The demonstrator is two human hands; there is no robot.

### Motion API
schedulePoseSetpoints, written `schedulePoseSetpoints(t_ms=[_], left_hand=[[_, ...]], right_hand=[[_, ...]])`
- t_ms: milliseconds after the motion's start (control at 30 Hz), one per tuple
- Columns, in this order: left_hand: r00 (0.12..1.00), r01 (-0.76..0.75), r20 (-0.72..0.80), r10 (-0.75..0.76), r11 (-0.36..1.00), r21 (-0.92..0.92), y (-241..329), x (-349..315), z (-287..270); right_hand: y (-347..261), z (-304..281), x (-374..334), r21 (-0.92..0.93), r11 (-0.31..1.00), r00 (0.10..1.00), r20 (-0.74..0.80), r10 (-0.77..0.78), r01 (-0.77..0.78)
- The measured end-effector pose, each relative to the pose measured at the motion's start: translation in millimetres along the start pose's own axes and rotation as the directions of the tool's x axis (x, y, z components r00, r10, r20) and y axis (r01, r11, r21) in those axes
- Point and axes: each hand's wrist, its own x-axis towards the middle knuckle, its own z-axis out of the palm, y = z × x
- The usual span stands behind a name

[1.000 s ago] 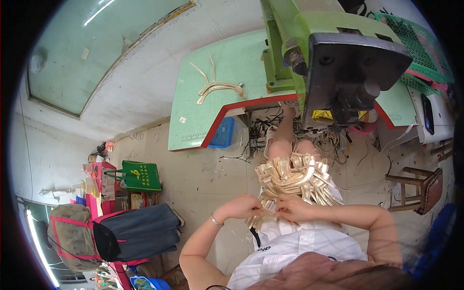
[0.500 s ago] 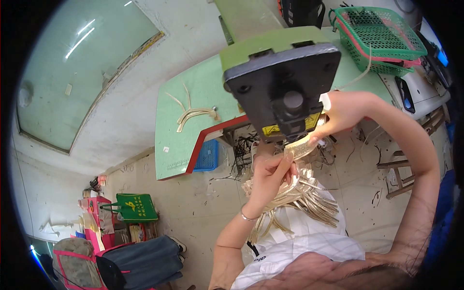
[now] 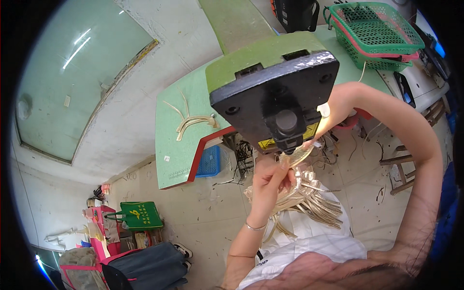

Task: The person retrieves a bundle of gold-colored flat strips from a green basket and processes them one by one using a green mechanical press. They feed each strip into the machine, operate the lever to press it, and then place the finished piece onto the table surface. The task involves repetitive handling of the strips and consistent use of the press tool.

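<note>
My left hand [image 3: 272, 182], with a bracelet on its wrist, pinches the near end of a gold strap [image 3: 301, 155] between thumb and fingers. The strap lies right under the tip of a green and black machine head [image 3: 275, 92]. My right hand [image 3: 334, 112] reaches down along the right side of this head toward the strap's far end; its fingers are mostly hidden behind the head. Below my hands, a bundle of gold straps [image 3: 314, 203] rests on the white cloth [image 3: 302, 241] over my lap.
Several loose gold straps [image 3: 195, 122] lie on the green table [image 3: 169, 150], which has a red edge. Stacked baskets [image 3: 367, 34] stand back right beside a phone [image 3: 404, 88]. A blue crate [image 3: 209, 162] sits below the table; a wooden stool [image 3: 401, 174] is at right.
The machine head appears lower and further left in view, covering more of my right hand. The strap's exposed part has shifted slightly down; my left hand still pinches it.
</note>
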Motion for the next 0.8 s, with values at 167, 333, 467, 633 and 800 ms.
schedulePoseSetpoints(t_ms=[167, 333, 467, 633, 800], left_hand=[[0.999, -0.002, 0.034, 0.005, 0.997, -0.082, 1.6, 6.7, 7.2], [0.997, -0.012, -0.072, 0.01, 1.0, -0.025, 9.1, -1.6, 4.0], [0.974, -0.054, -0.219, 0.056, 0.998, 0.012, 12.0, -4.8, -12.6], [0.967, -0.146, -0.232, 0.106, 0.976, -0.163, 13.2, 6.0, -46.7], [0.924, -0.23, -0.372, 0.089, 0.907, -0.353, 9.3, 24.2, -61.8]], right_hand=[[8.3, -8.7, 4.0, 0.086, 0.993, 0.996, 0.046, -0.082, 0.078], [11.6, -5.9, 6.3, -0.137, 0.989, 0.999, 0.007, -0.053, 0.054], [2.9, -1.6, 7.5, 0.018, 0.989, 0.989, -0.027, -0.145, 0.145], [-23.5, 0.8, -2.9, -0.018, 0.999, 0.993, -0.117, -0.032, 0.03], [-19.1, 1.4, -10.5, -0.038, 0.998, 0.986, -0.162, 0.049, -0.056]])
